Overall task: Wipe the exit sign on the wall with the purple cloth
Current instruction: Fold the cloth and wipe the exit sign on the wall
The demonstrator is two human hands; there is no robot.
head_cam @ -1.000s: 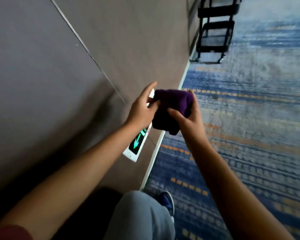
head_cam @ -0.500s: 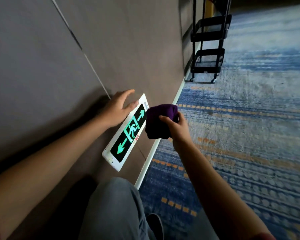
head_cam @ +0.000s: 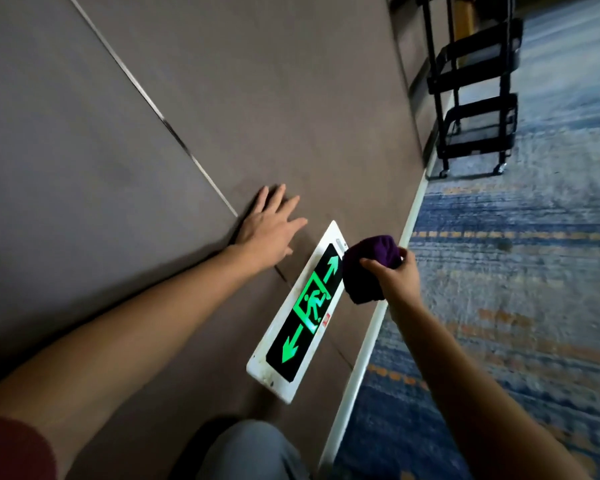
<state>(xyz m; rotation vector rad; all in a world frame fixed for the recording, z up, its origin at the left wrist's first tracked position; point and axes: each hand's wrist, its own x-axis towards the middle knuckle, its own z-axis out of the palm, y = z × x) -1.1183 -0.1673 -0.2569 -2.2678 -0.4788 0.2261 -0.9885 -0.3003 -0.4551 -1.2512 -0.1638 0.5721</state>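
Observation:
The exit sign (head_cam: pixel 303 313) is a long white-framed panel low on the brown wall, with a black face, a green running figure and two green arrows. My right hand (head_cam: pixel 394 275) grips the bunched purple cloth (head_cam: pixel 369 268) at the sign's far end, the cloth touching or just over its upper right corner. My left hand (head_cam: pixel 269 230) lies flat on the wall above and left of the sign, fingers spread, holding nothing.
A black wheeled cart (head_cam: pixel 475 88) with shelves stands by the wall further along. A white baseboard (head_cam: pixel 368 351) runs under the sign. Blue patterned carpet (head_cam: pixel 516 289) covers the floor to the right. My knee in grey trousers (head_cam: pixel 253 452) is at the bottom.
My left hand let go of the cloth and moved left onto the wall, uncovering the sign. The right hand kept the cloth and now holds it at the sign's far end.

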